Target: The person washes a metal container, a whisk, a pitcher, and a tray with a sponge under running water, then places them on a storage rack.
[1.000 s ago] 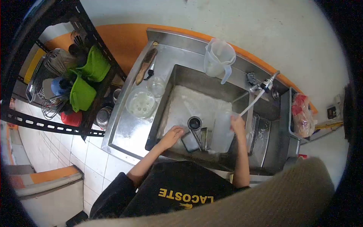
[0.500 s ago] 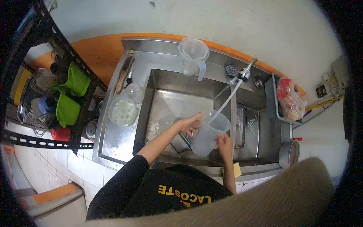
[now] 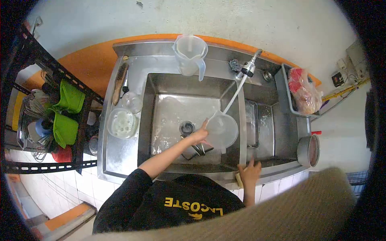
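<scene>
My left hand (image 3: 199, 135) grips the rim of a translucent plastic jug (image 3: 222, 130), held over the large sink basin (image 3: 177, 105). A pale hose from the faucet (image 3: 248, 70) reaches the jug's rim. My right hand (image 3: 250, 172) is off the jug, at the sink's front edge, slightly blurred, with fingers spread. A yellowish sponge (image 3: 239, 180) lies against its thumb side; whether they touch is unclear. Below the jug, a dark metal-looking object (image 3: 198, 150) lies in the basin near the drain (image 3: 187, 127).
Another jug (image 3: 189, 54) stands on the back ledge. On the left counter are a soapy bowl (image 3: 122, 123), a clear cup (image 3: 132, 102) and a brush (image 3: 119, 82). To the right are a grey bin (image 3: 286, 90) with bagged items and a round pan (image 3: 309, 150). A shelf (image 3: 86, 120) stands left.
My right hand has let go of the jug and moved down to the sink's front edge beside the sponge. The jug, still in my left hand, is tilted differently. The camera view has shifted slightly.
</scene>
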A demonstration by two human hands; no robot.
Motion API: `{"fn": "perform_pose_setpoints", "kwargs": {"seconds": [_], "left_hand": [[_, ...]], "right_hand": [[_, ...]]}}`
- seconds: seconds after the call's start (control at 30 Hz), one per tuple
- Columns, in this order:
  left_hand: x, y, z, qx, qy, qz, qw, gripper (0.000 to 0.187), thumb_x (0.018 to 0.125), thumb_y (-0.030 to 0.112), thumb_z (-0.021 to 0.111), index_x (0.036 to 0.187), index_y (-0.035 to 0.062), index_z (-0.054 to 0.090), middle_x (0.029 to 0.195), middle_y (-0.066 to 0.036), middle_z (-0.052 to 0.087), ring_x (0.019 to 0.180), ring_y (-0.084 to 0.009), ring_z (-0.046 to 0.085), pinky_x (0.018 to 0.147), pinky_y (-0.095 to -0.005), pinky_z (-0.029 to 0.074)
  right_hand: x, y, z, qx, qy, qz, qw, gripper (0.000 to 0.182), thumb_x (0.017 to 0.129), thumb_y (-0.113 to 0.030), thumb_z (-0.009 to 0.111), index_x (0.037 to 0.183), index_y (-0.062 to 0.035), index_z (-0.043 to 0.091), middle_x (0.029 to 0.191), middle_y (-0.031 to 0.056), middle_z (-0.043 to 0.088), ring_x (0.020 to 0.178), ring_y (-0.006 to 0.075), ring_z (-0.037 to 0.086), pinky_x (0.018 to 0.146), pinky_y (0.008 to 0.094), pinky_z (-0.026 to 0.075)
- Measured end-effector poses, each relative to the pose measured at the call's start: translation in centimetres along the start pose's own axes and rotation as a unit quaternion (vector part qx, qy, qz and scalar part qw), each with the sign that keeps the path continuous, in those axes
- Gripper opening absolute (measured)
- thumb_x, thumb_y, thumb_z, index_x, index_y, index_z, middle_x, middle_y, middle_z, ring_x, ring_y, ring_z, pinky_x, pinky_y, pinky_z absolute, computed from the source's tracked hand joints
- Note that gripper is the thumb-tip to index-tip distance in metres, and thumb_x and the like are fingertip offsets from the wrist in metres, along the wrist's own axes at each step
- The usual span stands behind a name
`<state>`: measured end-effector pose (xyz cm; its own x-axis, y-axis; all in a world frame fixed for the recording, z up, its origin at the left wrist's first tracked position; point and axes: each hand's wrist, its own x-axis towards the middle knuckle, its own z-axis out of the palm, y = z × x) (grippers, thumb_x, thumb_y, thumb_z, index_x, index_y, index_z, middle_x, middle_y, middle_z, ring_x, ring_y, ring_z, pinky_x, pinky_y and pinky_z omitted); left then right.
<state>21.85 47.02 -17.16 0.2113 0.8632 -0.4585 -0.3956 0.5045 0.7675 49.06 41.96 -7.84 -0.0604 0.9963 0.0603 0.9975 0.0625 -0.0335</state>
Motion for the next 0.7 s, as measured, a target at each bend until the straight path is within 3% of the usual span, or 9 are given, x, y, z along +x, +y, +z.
{"fn": "perform_pose_setpoints", "kwargs": {"seconds": [0.1,0.2,0.23,0.3,0.37,0.43,0.5,0.6,0.7], "left_hand": [[0.1,-0.3,-0.4,-0.045,0.057,0.028,0.997,0.075,0.083,0.001,0.029,0.137,0.0284,-0.014,0.139,-0.018,0.022,0.108,-0.0371,0.05,0.074,-0.0483,0.053],[0.1,-0.2,-0.8,-0.101,0.082,0.038,0.991,0.078,0.083,-0.002,0.03,0.136,0.0309,-0.017,0.14,-0.018,0.019,0.109,-0.0378,0.048,0.074,-0.0484,0.053],[-0.2,-0.5,-1.1,-0.111,0.076,0.059,0.989,0.078,0.083,-0.002,0.029,0.136,0.0319,-0.017,0.14,-0.018,0.019,0.109,-0.0377,0.048,0.074,-0.0482,0.053],[-0.2,-0.7,-1.5,-0.103,0.074,0.086,0.988,0.079,0.083,-0.004,0.029,0.135,0.0334,-0.017,0.14,-0.018,0.018,0.11,-0.0367,0.048,0.074,-0.0473,0.053],[-0.4,-1.3,-1.6,-0.068,0.081,0.089,0.99,0.081,0.082,-0.006,0.028,0.136,0.0344,-0.016,0.141,-0.017,0.017,0.111,-0.0348,0.047,0.073,-0.0461,0.054],[-2.1,0.0,-0.2,-0.043,0.092,0.089,0.991,0.082,0.081,-0.008,0.029,0.137,0.0338,-0.014,0.142,-0.016,0.013,0.113,-0.0335,0.044,0.072,-0.0444,0.054],[-2.7,0.3,0.1,0.042,0.099,0.154,0.982,0.085,0.079,-0.01,0.031,0.138,0.0327,-0.012,0.144,-0.016,0.011,0.115,-0.0327,0.042,0.072,-0.0425,0.054],[-3.2,-0.9,-0.6,0.182,0.112,0.278,0.937,0.087,0.076,-0.011,0.033,0.139,0.029,-0.009,0.144,-0.016,0.008,0.117,-0.0328,0.039,0.07,-0.0396,0.054],[-3.1,-1.1,-0.4,0.22,0.132,0.3,0.919,0.085,0.075,-0.011,0.034,0.14,0.0233,-0.009,0.144,-0.018,0.008,0.117,-0.0339,0.039,0.068,-0.0385,0.055]], "right_hand": [[-2.4,4.5,4.8,0.055,-0.105,0.004,0.993,0.071,0.061,-0.021,0.073,0.121,-0.0019,0.039,0.108,0.0241,0.044,0.098,0.0401,0.045,0.08,0.0479,0.04],[-2.2,5.0,8.5,-0.048,-0.056,-0.054,0.996,0.072,0.06,-0.018,0.072,0.121,-0.0023,0.038,0.106,0.0233,0.044,0.095,0.0401,0.045,0.083,0.0462,0.039],[-1.0,2.7,5.1,0.083,-0.086,-0.063,0.991,0.071,0.06,-0.018,0.07,0.121,-0.0017,0.037,0.108,0.0219,0.045,0.099,0.0387,0.045,0.09,0.0448,0.036],[1.5,-1.7,2.3,0.236,-0.033,-0.123,0.963,0.067,0.064,-0.017,0.066,0.122,-0.0002,0.038,0.116,0.0203,0.046,0.107,0.0368,0.044,0.096,0.0424,0.032],[3.7,-6.7,0.9,0.309,0.0,-0.296,0.904,0.058,0.068,-0.005,0.052,0.124,-0.0012,0.038,0.122,0.0217,0.044,0.113,0.0373,0.041,0.097,0.0424,0.032],[5.0,-11.5,1.8,0.362,-0.04,-0.378,0.851,0.05,0.071,-0.001,0.046,0.121,0.0,0.042,0.122,0.0212,0.045,0.115,0.0363,0.041,0.096,0.043,0.033],[6.8,-13.2,7.8,0.34,-0.071,-0.365,0.864,0.046,0.073,-0.002,0.047,0.119,0.0003,0.045,0.122,0.0205,0.046,0.114,0.0351,0.043,0.094,0.0423,0.035],[11.5,-14.2,9.4,0.06,-0.116,-0.354,0.926,0.045,0.075,-0.007,0.05,0.119,0.0,0.045,0.122,0.0202,0.047,0.11,0.0364,0.046,0.091,0.0404,0.039],[11.6,-16.4,10.6,0.012,-0.145,-0.339,0.93,0.043,0.076,-0.008,0.051,0.119,-0.0004,0.046,0.116,0.0194,0.052,0.104,0.0339,0.052,0.087,0.0382,0.043]]}}
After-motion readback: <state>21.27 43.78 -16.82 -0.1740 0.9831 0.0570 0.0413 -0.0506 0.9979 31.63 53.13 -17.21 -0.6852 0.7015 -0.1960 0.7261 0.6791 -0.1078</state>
